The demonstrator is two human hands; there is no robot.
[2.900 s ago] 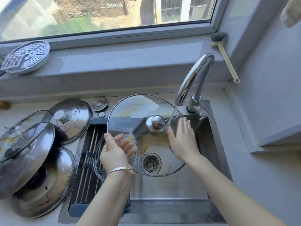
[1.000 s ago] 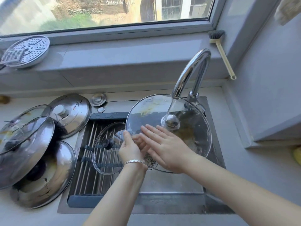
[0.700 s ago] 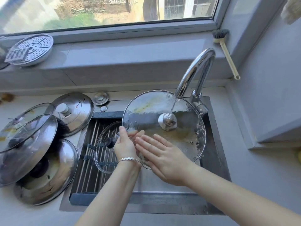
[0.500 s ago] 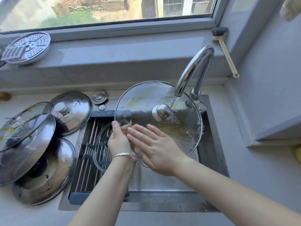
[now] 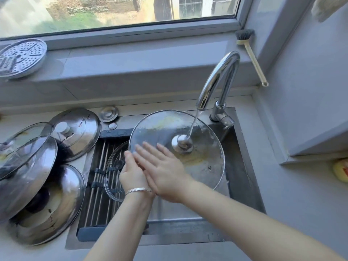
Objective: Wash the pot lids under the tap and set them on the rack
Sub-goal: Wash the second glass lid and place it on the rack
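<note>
A large glass pot lid (image 5: 203, 159) with a steel knob is held tilted over the sink (image 5: 243, 178). Water from the curved tap (image 5: 218, 80) falls onto the knob. My left hand (image 5: 131, 174) grips the lid's lower left rim. My right hand (image 5: 162, 166) lies flat with fingers spread on the lid's wet top, left of the knob. A smaller glass lid (image 5: 113, 178) rests on the roll-up rack (image 5: 98, 183) across the sink's left half, partly hidden by my left hand.
Several steel and glass lids (image 5: 73, 132) are piled on the counter left of the sink. A perforated steamer plate (image 5: 20, 57) sits on the windowsill. A dish brush (image 5: 250, 55) leans in the right corner. A yellow sponge (image 5: 340, 172) lies at the right edge.
The large lid shifted rightward so the stream now hits its knob. My right hand moved from the lid's right side to its left part, sliding across the surface. My left hand keeps its grip.
</note>
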